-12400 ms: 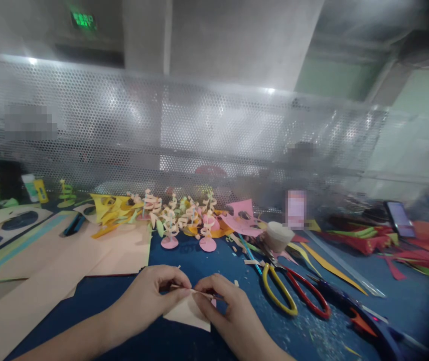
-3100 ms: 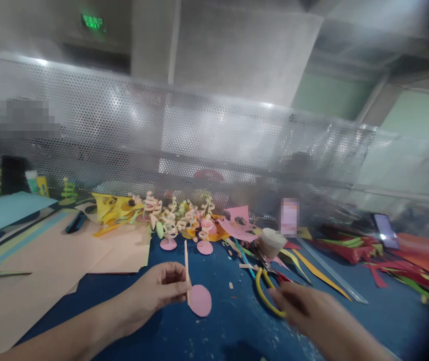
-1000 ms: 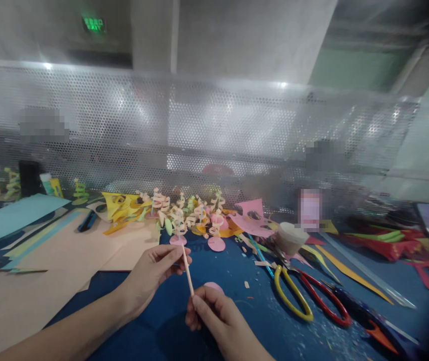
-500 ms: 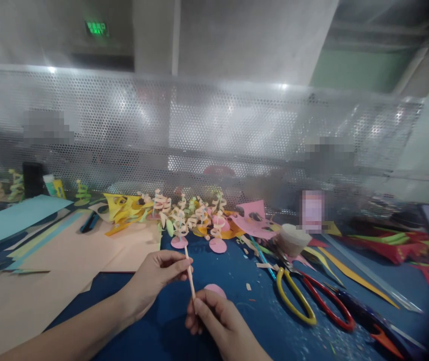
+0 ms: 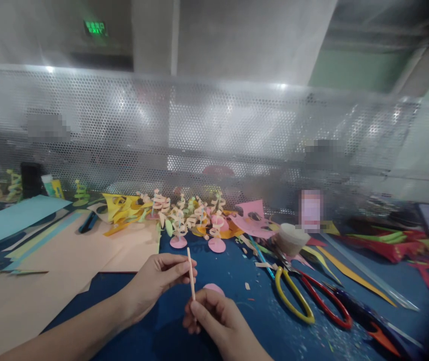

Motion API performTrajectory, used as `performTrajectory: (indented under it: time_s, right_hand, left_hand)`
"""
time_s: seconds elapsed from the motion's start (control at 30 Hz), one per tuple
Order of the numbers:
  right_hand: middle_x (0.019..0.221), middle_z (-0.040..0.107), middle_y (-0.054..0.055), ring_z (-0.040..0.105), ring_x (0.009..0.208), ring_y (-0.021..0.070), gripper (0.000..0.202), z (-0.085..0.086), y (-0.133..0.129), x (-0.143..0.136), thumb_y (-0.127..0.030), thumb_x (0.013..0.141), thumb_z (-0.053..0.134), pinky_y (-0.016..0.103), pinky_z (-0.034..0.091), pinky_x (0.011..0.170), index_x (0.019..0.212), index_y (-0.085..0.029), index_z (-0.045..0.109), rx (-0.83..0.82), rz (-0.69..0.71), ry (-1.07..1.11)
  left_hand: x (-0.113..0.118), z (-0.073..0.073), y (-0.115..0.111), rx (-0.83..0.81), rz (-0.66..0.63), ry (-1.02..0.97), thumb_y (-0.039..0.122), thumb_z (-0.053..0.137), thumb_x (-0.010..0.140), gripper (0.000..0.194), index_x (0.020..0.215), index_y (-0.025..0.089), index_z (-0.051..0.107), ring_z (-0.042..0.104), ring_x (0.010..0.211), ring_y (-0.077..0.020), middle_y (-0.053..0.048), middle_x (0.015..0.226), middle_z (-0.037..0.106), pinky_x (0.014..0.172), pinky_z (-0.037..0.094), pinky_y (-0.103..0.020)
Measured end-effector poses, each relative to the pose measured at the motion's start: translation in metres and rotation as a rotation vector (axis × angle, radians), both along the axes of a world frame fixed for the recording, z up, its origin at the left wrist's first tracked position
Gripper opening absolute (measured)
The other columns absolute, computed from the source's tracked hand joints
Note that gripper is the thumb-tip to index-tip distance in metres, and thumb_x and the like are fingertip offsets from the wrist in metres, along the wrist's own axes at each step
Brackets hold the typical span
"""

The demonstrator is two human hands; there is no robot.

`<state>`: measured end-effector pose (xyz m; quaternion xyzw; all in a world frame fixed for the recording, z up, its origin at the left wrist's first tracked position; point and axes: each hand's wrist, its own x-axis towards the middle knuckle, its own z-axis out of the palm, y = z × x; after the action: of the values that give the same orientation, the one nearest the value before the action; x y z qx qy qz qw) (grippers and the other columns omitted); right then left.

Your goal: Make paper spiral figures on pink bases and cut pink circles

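Note:
A thin, pale peach stick (image 5: 191, 276), perhaps rolled paper, stands nearly upright between my hands. My left hand (image 5: 161, 278) pinches it near the upper part between thumb and fingers. Lower down, my right hand (image 5: 214, 316) grips its bottom end, which the fingers hide. A pink paper disc (image 5: 214, 289) lies on the blue table just behind my right hand and is partly covered by it. Beyond my hands stand several curled paper spirals on pink round bases, among them one with a pink base (image 5: 178, 242) and another pink base (image 5: 217, 245).
Peach paper sheets (image 5: 71, 245) and a light blue sheet (image 5: 18, 218) cover the left side. To the right lie scissors (image 5: 293, 296) with yellow and red handles, a white cup (image 5: 292, 238) and a dark blue tool (image 5: 368, 316). A perforated metal panel (image 5: 214, 125) rises behind.
The stick has tipped slightly more upright, its top end shifting a little right. My left hand has moved slightly right, while both hands keep their hold.

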<state>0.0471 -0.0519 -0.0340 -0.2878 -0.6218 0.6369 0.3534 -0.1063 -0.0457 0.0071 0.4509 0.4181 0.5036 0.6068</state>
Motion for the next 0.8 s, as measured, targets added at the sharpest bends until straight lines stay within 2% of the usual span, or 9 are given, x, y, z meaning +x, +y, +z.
performTrajectory:
  time_s: [0.3,0.4,0.6,0.8]
  right_hand:
    - [0.062,0.058,0.003,0.053,0.054,0.0105,0.046,0.0013,-0.0039,-0.0007,-0.059,0.076,0.048,0.023,0.04,0.056,0.075,-0.013,0.055,-0.014,0.066,-0.008]
    - [0.061,0.056,0.002,0.051,0.054,0.0101,0.047,0.0004,-0.004,-0.0003,-0.06,0.077,0.045,0.022,0.039,0.055,0.077,-0.014,0.054,0.008,0.082,-0.014]
    - [0.055,0.051,-0.002,0.045,0.049,0.0083,0.047,-0.0032,-0.0044,0.0007,-0.059,0.079,0.043,0.021,0.036,0.052,0.082,-0.013,0.054,0.003,0.071,-0.005]
    - [0.054,0.049,-0.002,0.043,0.048,0.0083,0.047,0.0,-0.004,-0.0013,-0.059,0.077,0.045,0.021,0.035,0.05,0.082,-0.013,0.055,-0.016,0.038,0.026]
  left_hand:
    - [-0.0022,-0.0026,-0.0028,-0.093,-0.125,-0.155,0.022,0.073,0.066,0.013,0.075,0.013,0.072,0.059,0.071,-0.0101,-0.002,0.07,0.067,0.072,0.046,-0.018]
    - [-0.0017,-0.0022,-0.0029,-0.12,-0.138,-0.146,0.023,0.073,0.065,0.015,0.075,0.013,0.072,0.059,0.07,-0.0108,-0.003,0.069,0.067,0.072,0.045,-0.019]
    - [-0.0023,0.0004,-0.0021,-0.124,-0.124,-0.126,0.024,0.074,0.063,0.019,0.077,0.012,0.072,0.058,0.069,-0.0103,-0.003,0.068,0.067,0.071,0.045,-0.019]
    - [-0.0047,-0.0035,0.0012,-0.042,-0.195,-0.182,0.025,0.072,0.066,0.02,0.081,0.011,0.071,0.059,0.072,-0.0124,-0.005,0.073,0.067,0.072,0.045,-0.022]
